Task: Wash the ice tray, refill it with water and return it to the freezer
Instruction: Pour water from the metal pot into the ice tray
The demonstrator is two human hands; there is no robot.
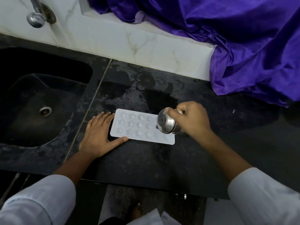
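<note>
The person wears a pale shirt, white with a faint blue cast, and its long sleeves are pushed up. The left sleeve (37,200) ends in a wide, loose opening partway up the forearm, and its cloth is smooth with a few soft folds. The right sleeve (266,195) is of the same cloth and also stops well short of the wrist, so both forearms are bare. The left hand (97,133) and right hand (193,120) are bare, with short nails. At the bottom edge are a fold of the same pale cloth, likely the shirt's hem (154,216), and a bare foot (138,208).
</note>
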